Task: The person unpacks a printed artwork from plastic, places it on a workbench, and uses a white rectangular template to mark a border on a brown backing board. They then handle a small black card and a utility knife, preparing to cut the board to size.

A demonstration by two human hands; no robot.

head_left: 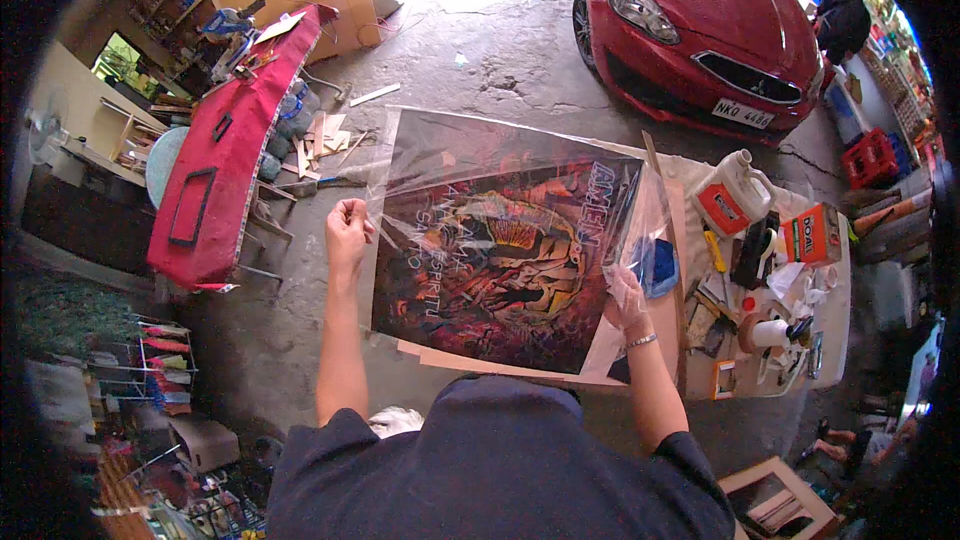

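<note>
A large dark painted picture (500,270) with red and orange figures and lettering lies before me, at the left part of the worktable. A clear plastic sheet (425,135) spreads over it, reaching past its far edge and creased at the right. My left hand (347,230) is closed in a pinch at the sheet's left edge, raised beside the picture. My right hand (628,302) is closed at the picture's right edge, partly seen through the shiny plastic, and appears to grip the sheet there. Pale boards (440,358) show under the picture's near edge.
Right on the table are a white jug (735,190), an orange-labelled can (812,235), a blue container (660,270), a yellow-handled cutter (715,252) and loose tools. A red-covered table (215,160) stands left, wood scraps (325,135) beside it. A red car (700,20) is parked ahead.
</note>
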